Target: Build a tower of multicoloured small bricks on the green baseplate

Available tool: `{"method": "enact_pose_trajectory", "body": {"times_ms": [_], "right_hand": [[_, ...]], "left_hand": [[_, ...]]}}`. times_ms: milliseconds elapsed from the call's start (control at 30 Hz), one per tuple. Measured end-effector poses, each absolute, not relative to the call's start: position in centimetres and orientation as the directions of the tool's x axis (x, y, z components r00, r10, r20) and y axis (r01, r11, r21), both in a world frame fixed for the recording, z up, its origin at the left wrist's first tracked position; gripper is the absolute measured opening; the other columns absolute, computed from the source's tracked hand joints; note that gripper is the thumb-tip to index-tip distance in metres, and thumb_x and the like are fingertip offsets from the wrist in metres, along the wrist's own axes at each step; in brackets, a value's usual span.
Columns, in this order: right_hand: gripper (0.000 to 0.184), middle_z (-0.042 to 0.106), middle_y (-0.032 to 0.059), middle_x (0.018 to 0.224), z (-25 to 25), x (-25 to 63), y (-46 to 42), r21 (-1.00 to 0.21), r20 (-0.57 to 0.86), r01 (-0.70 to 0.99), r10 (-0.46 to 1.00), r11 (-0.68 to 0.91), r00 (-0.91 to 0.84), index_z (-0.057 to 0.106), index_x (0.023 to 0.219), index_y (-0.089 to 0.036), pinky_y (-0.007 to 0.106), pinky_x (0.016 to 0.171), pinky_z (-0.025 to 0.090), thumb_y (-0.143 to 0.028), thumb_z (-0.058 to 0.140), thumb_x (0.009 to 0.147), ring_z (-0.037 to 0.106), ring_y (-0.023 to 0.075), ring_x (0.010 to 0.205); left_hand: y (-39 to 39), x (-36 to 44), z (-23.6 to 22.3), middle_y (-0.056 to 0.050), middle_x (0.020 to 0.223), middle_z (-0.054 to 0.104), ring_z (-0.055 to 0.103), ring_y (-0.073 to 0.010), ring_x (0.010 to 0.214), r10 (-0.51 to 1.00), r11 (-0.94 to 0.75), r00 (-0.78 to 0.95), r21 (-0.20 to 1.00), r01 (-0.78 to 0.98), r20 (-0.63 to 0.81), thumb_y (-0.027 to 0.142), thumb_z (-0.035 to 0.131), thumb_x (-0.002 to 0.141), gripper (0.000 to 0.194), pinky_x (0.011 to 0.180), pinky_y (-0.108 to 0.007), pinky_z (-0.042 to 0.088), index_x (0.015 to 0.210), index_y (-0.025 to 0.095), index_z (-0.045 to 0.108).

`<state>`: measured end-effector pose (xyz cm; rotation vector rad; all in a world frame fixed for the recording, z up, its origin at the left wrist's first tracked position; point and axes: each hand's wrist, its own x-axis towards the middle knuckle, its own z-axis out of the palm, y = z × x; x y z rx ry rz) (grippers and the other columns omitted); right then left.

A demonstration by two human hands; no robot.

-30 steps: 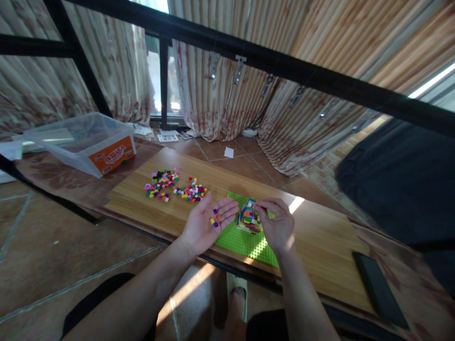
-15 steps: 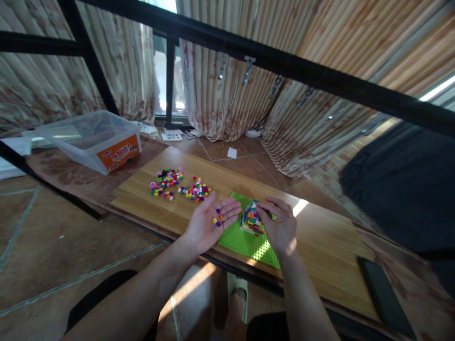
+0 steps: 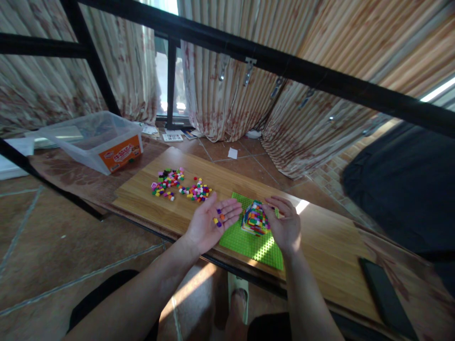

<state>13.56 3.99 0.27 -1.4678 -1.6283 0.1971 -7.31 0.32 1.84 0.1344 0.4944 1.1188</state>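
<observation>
My left hand (image 3: 211, 220) is palm up with its fingers stretched out flat. Several small toy bricks (image 3: 219, 224), purple, orange and yellow, rest loose on the palm and fingers. To its right, a multicoloured block built from small bricks (image 3: 256, 219) stands on a green studded baseplate (image 3: 234, 240). My right hand (image 3: 284, 225) is at the block's right upper side, thumb and fingertips bent close together against it. Whatever lies between those fingertips is too small and hidden to make out; the hand also covers part of the block's right side.
Two loose heaps of small bricks (image 3: 168, 180) lie on the wooden board (image 3: 138, 194). Further left stands a clear plastic bin (image 3: 85, 147) with an orange label. A dark flat object (image 3: 386, 296) lies at the right end. A black metal bar (image 3: 263, 59) crosses above.
My right hand has shifted slightly right from the top of the brick block, so more of its top shows. The left hand keeps its pose with the bricks on it.
</observation>
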Motion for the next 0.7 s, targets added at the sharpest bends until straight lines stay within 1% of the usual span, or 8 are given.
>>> {"method": "enact_pose_trajectory", "body": {"times_ms": [133, 200, 267, 333, 433, 567, 700], "right_hand": [[0.027, 0.066, 0.0078, 0.105, 0.1, 13.2, 4.3, -0.687, 0.444, 0.685, 0.886, 0.241, 0.134, 0.072, 0.09, -0.022, 0.039, 0.091, 0.044, -0.041, 0.065, 0.072, 0.059, 0.0226, 0.101], [0.028, 0.067, 0.008, 0.104, 0.0, 13.0, 4.4, -0.73, 0.39, 0.65, 0.91, 0.211, 0.142, 0.072, 0.09, -0.021, 0.038, 0.09, 0.045, -0.042, 0.065, 0.072, 0.06, 0.0223, 0.099], [0.031, 0.069, 0.0074, 0.099, 0.0, 12.8, 4.4, -0.788, 0.306, 0.594, 0.94, 0.161, 0.152, 0.072, 0.092, -0.02, 0.036, 0.084, 0.048, -0.043, 0.064, 0.073, 0.063, 0.0216, 0.092], [0.036, 0.071, 0.0065, 0.092, 0.0, 12.7, 4.5, -0.848, 0.205, 0.523, 0.964, 0.09, 0.167, 0.072, 0.095, -0.02, 0.034, 0.073, 0.051, -0.046, 0.064, 0.072, 0.065, 0.0206, 0.082], [0.042, 0.072, 0.0064, 0.086, 0.1, 12.7, 4.5, -0.902, 0.103, 0.432, 0.977, 0.013, 0.186, 0.071, 0.098, -0.017, 0.029, 0.061, 0.051, -0.047, 0.066, 0.069, 0.066, 0.0191, 0.071], [0.045, 0.073, 0.0069, 0.084, 0.3, 12.6, 4.4, -0.922, 0.065, 0.388, 0.978, -0.016, 0.196, 0.071, 0.098, -0.015, 0.026, 0.053, 0.049, -0.047, 0.068, 0.067, 0.065, 0.0179, 0.067], [0.045, 0.073, 0.0072, 0.083, 0.5, 12.3, 4.5, -0.932, 0.047, 0.361, 0.977, -0.033, 0.21, 0.072, 0.096, -0.014, 0.027, 0.055, 0.051, -0.046, 0.07, 0.064, 0.066, 0.0185, 0.068]], "left_hand": [[0.3, -7.3, 1.9, -0.018, 0.1, 0.067, 0.062, -0.0218, 0.099, 0.884, 0.444, 0.343, 0.347, -0.826, -0.316, 0.044, 0.039, 0.09, 0.048, 0.092, -0.032, 0.045, 0.093, 0.005, 0.066], [0.3, -7.3, 1.9, -0.017, 0.099, 0.067, 0.062, -0.0223, 0.099, 0.882, 0.45, 0.347, 0.346, -0.823, -0.32, 0.044, 0.039, 0.09, 0.048, 0.092, -0.032, 0.045, 0.093, 0.005, 0.066], [0.3, -7.3, 1.9, -0.018, 0.099, 0.067, 0.062, -0.0223, 0.099, 0.883, 0.449, 0.348, 0.346, -0.824, -0.316, 0.044, 0.039, 0.09, 0.048, 0.093, -0.032, 0.045, 0.093, 0.005, 0.066], [0.3, -7.3, 1.9, -0.018, 0.099, 0.067, 0.062, -0.0221, 0.099, 0.884, 0.448, 0.351, 0.346, -0.825, -0.309, 0.044, 0.038, 0.09, 0.048, 0.093, -0.032, 0.045, 0.094, 0.005, 0.066], [0.3, -7.3, 1.9, -0.018, 0.1, 0.067, 0.062, -0.0217, 0.099, 0.884, 0.449, 0.354, 0.347, -0.824, -0.304, 0.043, 0.038, 0.091, 0.048, 0.093, -0.032, 0.045, 0.094, 0.005, 0.066], [0.3, -7.3, 1.8, -0.017, 0.1, 0.067, 0.062, -0.0212, 0.098, 0.884, 0.45, 0.355, 0.342, -0.825, -0.304, 0.043, 0.038, 0.09, 0.047, 0.093, -0.032, 0.045, 0.093, 0.005, 0.066], [0.2, -7.3, 1.8, -0.017, 0.099, 0.067, 0.062, -0.0209, 0.096, 0.883, 0.452, 0.36, 0.34, -0.825, -0.3, 0.043, 0.039, 0.09, 0.047, 0.093, -0.032, 0.045, 0.094, 0.005, 0.066]]}}
